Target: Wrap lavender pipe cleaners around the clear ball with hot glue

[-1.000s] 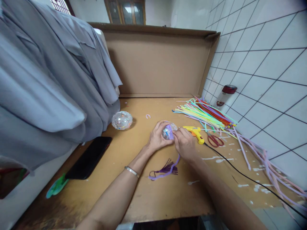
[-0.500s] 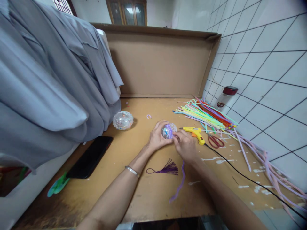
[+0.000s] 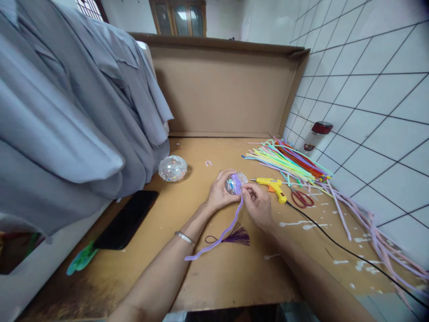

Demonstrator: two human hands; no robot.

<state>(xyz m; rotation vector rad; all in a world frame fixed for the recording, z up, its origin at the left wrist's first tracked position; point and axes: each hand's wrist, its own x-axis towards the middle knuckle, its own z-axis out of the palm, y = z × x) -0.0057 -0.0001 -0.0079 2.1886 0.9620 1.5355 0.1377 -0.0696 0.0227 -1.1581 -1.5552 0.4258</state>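
Observation:
My left hand (image 3: 221,190) is wrapped round a small clear ball (image 3: 231,185) with glittery, colourful bits. Several purple pipe cleaner strands lie across the ball's face. Beside its right edge, my right hand (image 3: 257,203) pinches the purple pipe cleaner (image 3: 231,223). The loose end of that pipe cleaner trails down to the lower left and crosses over a dark purple tassel (image 3: 238,235) on the table. A second, larger clear ball (image 3: 172,168) sits apart at the left.
A yellow glue gun (image 3: 273,185) lies right of my hands, its black cord running to the lower right. Red-handled scissors (image 3: 301,197), a bundle of coloured pipe cleaners (image 3: 291,158) and a jar (image 3: 317,134) are beyond. A black phone (image 3: 127,219) lies left; a cardboard panel (image 3: 224,89) stands behind.
The pipe cleaner's loose end has swung left, from below my right wrist to across the tassel. My left hand still holds the ball in the same place.

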